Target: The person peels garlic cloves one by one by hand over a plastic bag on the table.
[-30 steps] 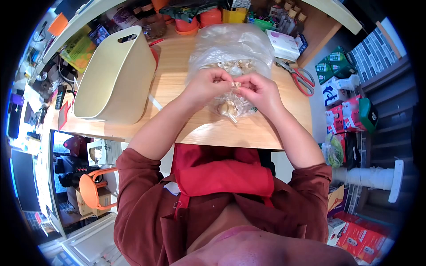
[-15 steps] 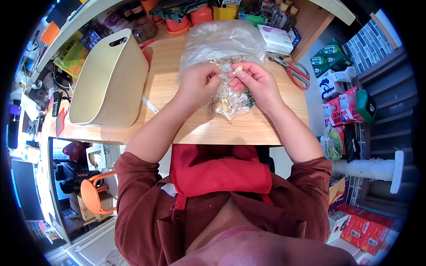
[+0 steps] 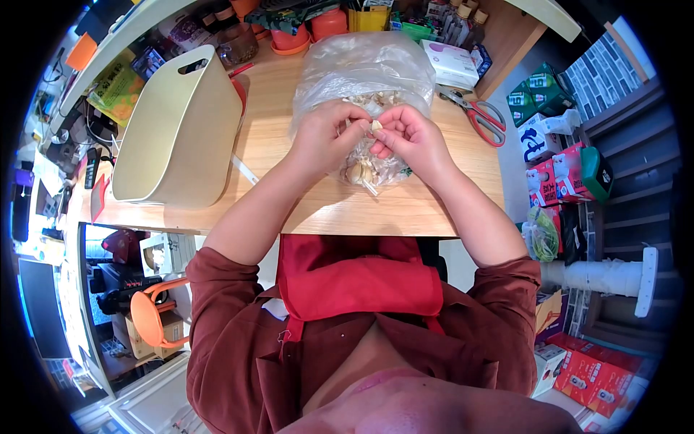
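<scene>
Garlic clove [image 3: 377,126], pale, seen from my remote station in the head view: raised over the tabletop [image 3: 347,217] between the two hands, which are drawn together. Left hand [image 3: 325,137]: thumb and index finger pinched at the clove's left edge. Right hand [image 3: 412,135]: thumb and index finger clamped on its other side, remaining fingers curled below. Just beyond the hands I note a clear plastic bag [image 3: 361,61], papery garlic skins [image 3: 377,98] showing at its near side; nearer the body, a garlic bulb [image 3: 360,173] lies on crumpled plastic. I log a cream bin [image 3: 166,137] standing to the left and red-handled scissors [image 3: 470,110] lying to the right of the bag
</scene>
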Action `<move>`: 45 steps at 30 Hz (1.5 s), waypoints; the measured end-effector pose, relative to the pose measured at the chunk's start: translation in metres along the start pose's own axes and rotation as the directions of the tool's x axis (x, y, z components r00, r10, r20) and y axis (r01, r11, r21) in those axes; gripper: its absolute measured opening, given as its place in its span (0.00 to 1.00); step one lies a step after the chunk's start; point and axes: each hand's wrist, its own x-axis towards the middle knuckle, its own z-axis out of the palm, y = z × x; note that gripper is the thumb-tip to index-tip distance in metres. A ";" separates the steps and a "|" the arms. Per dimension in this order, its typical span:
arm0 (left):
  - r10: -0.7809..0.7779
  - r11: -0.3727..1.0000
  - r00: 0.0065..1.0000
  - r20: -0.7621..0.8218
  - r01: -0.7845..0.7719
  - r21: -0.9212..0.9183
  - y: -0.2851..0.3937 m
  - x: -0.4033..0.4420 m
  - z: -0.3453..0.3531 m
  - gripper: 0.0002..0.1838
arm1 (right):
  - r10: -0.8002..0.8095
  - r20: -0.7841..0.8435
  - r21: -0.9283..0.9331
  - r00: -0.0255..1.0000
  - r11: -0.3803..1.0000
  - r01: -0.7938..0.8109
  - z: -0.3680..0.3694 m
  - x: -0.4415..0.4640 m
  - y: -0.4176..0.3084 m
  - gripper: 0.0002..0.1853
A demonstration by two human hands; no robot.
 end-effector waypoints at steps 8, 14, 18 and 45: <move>-0.082 0.991 0.995 0.050 0.087 -0.106 0.007 0.000 -0.004 0.05 | 0.030 -0.017 -0.083 0.999 0.996 -0.031 0.000 -0.001 0.000 0.05; -0.116 0.982 0.990 0.076 0.125 -0.139 0.003 0.000 -0.005 0.05 | 0.045 -0.025 -0.058 0.999 0.997 -0.046 0.003 -0.002 -0.005 0.05; -0.132 0.970 0.987 0.091 0.147 -0.192 0.003 -0.001 -0.006 0.05 | 0.049 -0.021 -0.053 0.999 0.997 -0.050 0.002 -0.002 -0.006 0.05; -0.098 0.995 0.993 0.069 0.100 -0.027 -0.002 -0.003 0.003 0.03 | -0.026 -0.016 -0.350 1.000 0.937 0.019 0.003 -0.003 0.005 0.06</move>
